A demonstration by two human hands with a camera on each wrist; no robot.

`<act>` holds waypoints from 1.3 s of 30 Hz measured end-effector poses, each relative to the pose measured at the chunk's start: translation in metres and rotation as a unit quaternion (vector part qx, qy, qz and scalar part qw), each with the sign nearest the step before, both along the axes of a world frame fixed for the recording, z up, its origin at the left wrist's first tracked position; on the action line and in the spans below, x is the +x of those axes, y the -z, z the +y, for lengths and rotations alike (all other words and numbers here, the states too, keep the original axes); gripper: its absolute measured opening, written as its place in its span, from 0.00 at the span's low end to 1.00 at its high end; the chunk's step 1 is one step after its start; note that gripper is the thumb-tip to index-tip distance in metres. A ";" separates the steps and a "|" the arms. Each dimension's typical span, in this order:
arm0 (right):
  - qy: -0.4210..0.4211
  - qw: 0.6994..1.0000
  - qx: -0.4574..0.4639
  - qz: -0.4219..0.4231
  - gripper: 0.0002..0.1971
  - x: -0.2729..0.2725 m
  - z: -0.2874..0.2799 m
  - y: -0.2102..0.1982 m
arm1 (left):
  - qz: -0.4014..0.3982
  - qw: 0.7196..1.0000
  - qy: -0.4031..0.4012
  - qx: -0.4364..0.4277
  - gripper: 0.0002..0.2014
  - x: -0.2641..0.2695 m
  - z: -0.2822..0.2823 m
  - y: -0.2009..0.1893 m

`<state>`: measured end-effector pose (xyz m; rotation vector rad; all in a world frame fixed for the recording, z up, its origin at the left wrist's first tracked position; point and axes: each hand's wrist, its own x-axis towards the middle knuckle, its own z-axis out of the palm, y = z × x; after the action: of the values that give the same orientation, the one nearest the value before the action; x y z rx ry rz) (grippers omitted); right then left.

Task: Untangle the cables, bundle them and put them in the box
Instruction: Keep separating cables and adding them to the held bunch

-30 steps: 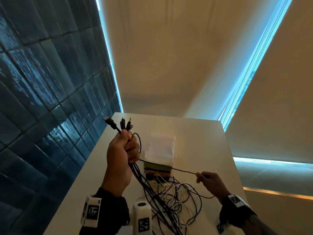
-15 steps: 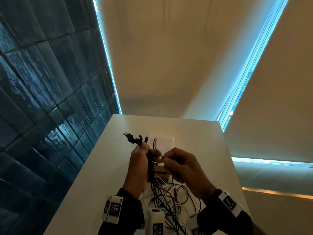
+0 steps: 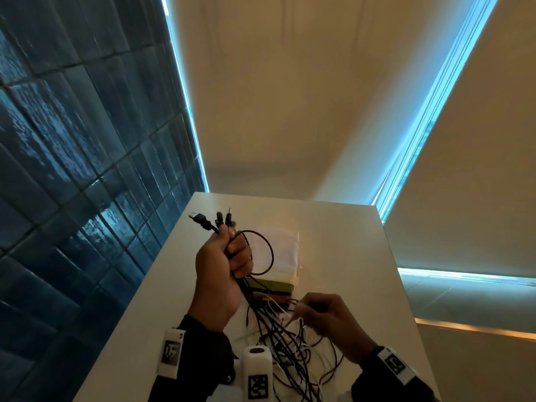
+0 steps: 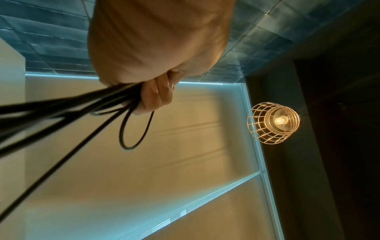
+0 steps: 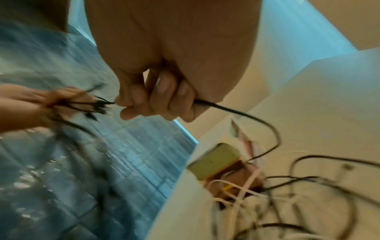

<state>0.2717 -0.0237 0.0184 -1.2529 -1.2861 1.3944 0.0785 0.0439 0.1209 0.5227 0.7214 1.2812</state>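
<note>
My left hand [image 3: 223,265] is raised above the white table [image 3: 342,245] and grips a bunch of black cables [image 3: 252,297], their plugs [image 3: 200,220] sticking up out of the fist. A loop [image 3: 262,250] of one black cable curls beside its fingers [image 4: 158,95]. Lower and to the right, my right hand [image 3: 324,314] grips one thin black cable [image 5: 242,113] that runs through its curled fingers [image 5: 156,100]. The rest of the black and white cables [image 3: 290,358] lie tangled on the table below both hands. The box [image 3: 275,285], green-edged with a white lid standing behind, sits just beyond the tangle.
A dark blue tiled wall [image 3: 72,169] runs close along the table's left edge. Beige blinds [image 3: 290,97] hang behind the table's far edge. White tagged devices [image 3: 258,369] stand at the near edge between my wrists. A wire-cage lamp [image 4: 273,122] hangs overhead.
My right hand first came up from the right to the left hand's bunch, then dropped back down to the right with a cable. The left hand has risen a little.
</note>
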 end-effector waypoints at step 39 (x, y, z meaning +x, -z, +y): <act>-0.073 0.994 0.056 0.062 0.07 -0.025 0.001 -0.047 | -0.011 0.998 -0.031 -0.053 0.15 0.021 0.001 0.005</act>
<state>0.2470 -0.0225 0.0659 -0.9992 -1.3728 1.4581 0.0996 0.0446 0.1158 0.4028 0.7879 1.2974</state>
